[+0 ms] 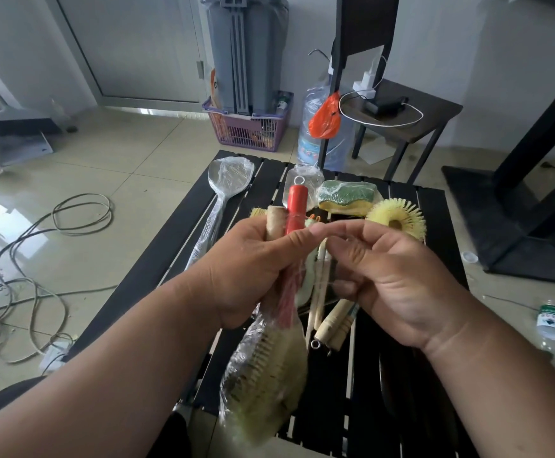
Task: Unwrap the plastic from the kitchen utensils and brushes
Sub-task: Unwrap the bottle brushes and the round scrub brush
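Above the near middle of the black slatted counter (pixel 157 259): left hand (pixel 249 269) clamped round a plastic-wrapped bundle of brushes (pixel 269 368), red handle (pixel 297 206) and pale wooden handle (pixel 274 223) poking out far of the fist, bristle heads hanging down toward the near edge under crinkled film. Just right of it, right hand (pixel 391 282), fingers curled, thumb and forefinger pinching a thin strand of clear plastic beside the left thumb; hands nearly touching. On the counter beneath them, wooden-handled brushes (pixel 332 325). Farther off, a wrapped ladle-like spoon (pixel 226 183) at the far left, a wrapped green-and-yellow sponge (pixel 347 196) in the far middle, a round yellow brush (pixel 396 216) just right of it. On the floor to the left, tangled cables (pixel 38 259).
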